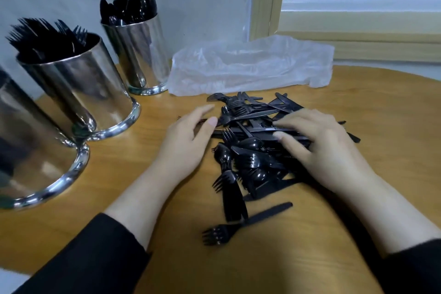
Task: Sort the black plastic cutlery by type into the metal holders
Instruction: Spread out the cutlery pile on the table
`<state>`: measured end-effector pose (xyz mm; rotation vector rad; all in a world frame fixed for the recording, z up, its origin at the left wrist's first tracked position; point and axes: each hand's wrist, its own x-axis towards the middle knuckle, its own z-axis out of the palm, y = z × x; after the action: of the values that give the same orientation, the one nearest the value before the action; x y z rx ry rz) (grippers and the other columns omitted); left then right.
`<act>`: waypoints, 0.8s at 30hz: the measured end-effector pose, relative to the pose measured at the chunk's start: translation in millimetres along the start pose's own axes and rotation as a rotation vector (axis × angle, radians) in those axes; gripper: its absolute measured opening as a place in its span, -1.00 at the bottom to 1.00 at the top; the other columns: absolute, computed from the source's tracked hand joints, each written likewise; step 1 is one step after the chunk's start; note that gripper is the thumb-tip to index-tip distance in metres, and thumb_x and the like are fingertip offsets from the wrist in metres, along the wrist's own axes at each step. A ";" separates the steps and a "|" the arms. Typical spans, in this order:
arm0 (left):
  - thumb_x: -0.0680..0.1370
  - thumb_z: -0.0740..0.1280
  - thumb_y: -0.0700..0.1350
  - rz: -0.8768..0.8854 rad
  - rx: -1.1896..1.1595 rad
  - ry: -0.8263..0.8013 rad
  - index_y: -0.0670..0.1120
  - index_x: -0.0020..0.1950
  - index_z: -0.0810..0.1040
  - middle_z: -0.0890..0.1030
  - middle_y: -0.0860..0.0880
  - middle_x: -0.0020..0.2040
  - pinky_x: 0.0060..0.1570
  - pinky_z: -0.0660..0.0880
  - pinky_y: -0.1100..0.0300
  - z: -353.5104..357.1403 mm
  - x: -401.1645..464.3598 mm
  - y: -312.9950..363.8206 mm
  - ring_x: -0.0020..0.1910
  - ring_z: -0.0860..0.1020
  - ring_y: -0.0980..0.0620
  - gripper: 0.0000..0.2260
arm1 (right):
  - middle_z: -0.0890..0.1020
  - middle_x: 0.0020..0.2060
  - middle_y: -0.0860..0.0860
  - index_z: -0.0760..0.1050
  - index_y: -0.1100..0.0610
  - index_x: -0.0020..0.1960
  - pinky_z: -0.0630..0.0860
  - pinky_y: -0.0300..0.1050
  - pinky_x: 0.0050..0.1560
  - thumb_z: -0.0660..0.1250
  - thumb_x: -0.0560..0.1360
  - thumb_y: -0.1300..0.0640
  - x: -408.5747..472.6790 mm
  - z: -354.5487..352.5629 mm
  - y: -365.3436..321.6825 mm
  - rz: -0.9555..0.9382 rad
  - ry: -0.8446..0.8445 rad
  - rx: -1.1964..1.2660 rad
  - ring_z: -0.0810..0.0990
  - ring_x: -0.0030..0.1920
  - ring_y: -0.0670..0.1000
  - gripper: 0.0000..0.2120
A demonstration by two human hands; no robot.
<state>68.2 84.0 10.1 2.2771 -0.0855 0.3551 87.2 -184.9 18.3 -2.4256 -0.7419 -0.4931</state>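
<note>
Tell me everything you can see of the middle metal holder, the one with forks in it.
The middle holder is a shiny, mirror-like metal cylinder with a thicker rounded base ring, standing upright on the wooden table near the wall. It is open-topped and packed with black plastic forks, tines up and fanned toward the left. Its base sits very close to the nearest holder; whether they touch is unclear. Neither hand touches it.

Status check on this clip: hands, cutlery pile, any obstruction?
Left hand open beside pile, right hand open, fingers pressing on cutlery pile. Fork holder and spoon holder part filled. Plastic bag behind pile, not blocking.
</note>
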 end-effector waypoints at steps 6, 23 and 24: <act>0.55 0.27 0.33 0.086 -0.041 -0.156 0.23 0.27 0.55 0.47 0.38 0.20 0.22 0.30 0.46 -23.5 -64.2 5.2 0.27 0.41 0.39 -0.64 | 0.57 0.09 -0.11 0.62 -0.01 0.26 0.34 0.05 0.12 0.34 0.52 -0.17 -34.9 17.5 -25.0 0.000 -0.090 -0.138 0.49 0.12 0.03 -0.61; 0.55 0.47 0.08 0.246 0.204 -0.180 0.00 0.05 0.66 0.46 0.19 -0.01 0.13 0.24 0.15 -14.4 -123.3 4.9 0.05 0.34 0.21 -0.82 | 0.62 0.07 0.01 0.64 0.14 0.09 0.30 0.02 0.08 0.36 0.60 0.16 -46.8 20.1 -30.6 0.009 0.243 -0.192 0.52 0.09 0.10 -0.88; 0.55 0.48 0.08 0.232 0.207 -0.173 0.01 0.11 0.67 0.48 0.18 0.01 0.15 0.24 0.15 -14.5 -122.6 5.7 0.08 0.36 0.19 -0.78 | 0.62 0.07 0.02 0.64 0.15 0.10 0.34 0.06 0.08 0.35 0.60 0.15 -48.7 18.9 -31.0 0.016 0.262 -0.176 0.52 0.08 0.11 -0.86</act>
<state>-53.6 84.5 -11.1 2.5064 -0.4216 0.2964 34.0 -171.4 -7.7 -2.4584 -0.5868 -0.8823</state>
